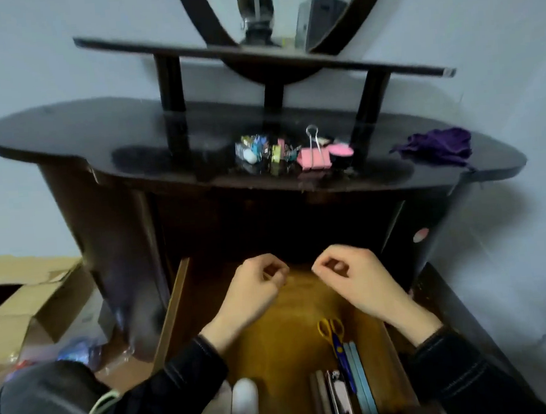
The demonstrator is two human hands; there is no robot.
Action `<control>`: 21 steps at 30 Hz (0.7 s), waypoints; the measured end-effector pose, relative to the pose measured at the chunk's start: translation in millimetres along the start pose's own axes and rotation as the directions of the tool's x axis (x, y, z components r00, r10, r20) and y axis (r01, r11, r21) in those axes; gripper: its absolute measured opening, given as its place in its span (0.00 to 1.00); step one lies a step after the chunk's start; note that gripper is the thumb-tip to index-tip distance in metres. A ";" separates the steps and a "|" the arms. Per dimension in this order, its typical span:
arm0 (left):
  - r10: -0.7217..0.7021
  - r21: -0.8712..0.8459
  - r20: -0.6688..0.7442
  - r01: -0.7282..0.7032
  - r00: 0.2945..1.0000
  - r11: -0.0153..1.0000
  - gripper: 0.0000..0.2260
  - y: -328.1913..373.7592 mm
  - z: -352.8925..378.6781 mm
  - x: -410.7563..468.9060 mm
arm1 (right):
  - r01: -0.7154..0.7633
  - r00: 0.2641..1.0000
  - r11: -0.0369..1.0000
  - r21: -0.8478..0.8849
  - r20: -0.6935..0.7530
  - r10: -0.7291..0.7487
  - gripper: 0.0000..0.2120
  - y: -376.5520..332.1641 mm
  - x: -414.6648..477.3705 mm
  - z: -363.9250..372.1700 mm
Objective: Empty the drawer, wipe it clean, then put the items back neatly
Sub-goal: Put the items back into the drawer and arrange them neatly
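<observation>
Hovering left hand (258, 288), right hand (351, 277) over drawer (175, 312), clear of side walls.

Drawer (172, 311) floor free midway — scissors (334, 335), tools (341, 396) crowd near right, bottles (244, 399) near left.

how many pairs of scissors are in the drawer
1: yellow-handled scissors on the right side of the open drawer. The sleeves cover part of the drawer, so another could be hidden.

A dark glossy dressing table (66, 130) with an oval mirror (287, 18) stands against a pale wall (28, 46) — cardboard boxes (44, 287) at left.
</observation>
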State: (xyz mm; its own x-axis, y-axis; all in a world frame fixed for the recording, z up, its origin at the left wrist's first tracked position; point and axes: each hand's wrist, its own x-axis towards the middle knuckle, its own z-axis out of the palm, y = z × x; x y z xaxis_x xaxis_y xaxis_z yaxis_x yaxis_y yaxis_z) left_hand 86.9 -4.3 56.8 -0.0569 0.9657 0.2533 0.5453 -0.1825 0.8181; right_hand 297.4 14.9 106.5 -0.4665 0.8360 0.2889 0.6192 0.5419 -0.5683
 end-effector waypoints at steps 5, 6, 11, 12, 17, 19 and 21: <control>0.197 -0.137 -0.185 -0.224 0.963 0.965 0.05 81.2 -57.3 15.2 | 0.209 0.888 0.978 -0.017 -0.416 -0.197 0.03 -49.5 54.3 -69.0; 0.229 -0.136 -0.213 -0.261 0.950 0.956 0.05 92.4 -65.5 19.1 | 0.196 0.860 0.980 -0.030 -0.475 -0.187 0.04 -49.7 67.9 -76.6; 0.306 -0.057 -0.291 -0.335 0.907 0.940 0.04 125.7 -88.3 60.2 | -0.069 0.840 0.991 0.111 -0.530 0.118 0.09 -16.5 126.8 -89.6; 0.323 -0.011 -0.294 -0.341 0.900 0.940 0.03 127.7 -88.3 71.4 | -0.139 0.837 0.980 0.143 -0.511 0.193 0.09 -6.9 133.4 -89.4; 0.487 0.466 -0.185 -0.361 0.853 0.808 0.18 129.5 -67.4 123.9 | -0.222 0.847 0.947 0.231 -0.436 0.305 0.08 21.9 152.5 -96.8; 0.521 0.552 -0.077 -0.398 0.850 0.733 0.31 132.8 -59.0 142.2 | -0.236 0.837 0.921 0.310 -0.417 0.354 0.07 26.2 156.9 -103.2; 0.519 0.630 0.054 -0.433 0.853 0.645 0.38 131.6 -54.2 159.7 | -0.256 0.817 0.900 0.353 -0.420 0.397 0.06 31.8 160.7 -108.1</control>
State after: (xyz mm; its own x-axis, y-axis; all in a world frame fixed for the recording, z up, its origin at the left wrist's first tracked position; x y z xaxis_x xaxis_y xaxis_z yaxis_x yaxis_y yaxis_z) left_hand 104.2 115.8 232.9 0.2799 0.7393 0.6124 0.9031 -0.4192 0.0934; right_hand 310.4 175.9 218.1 0.1296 0.9337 0.3338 0.4533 0.2436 -0.8574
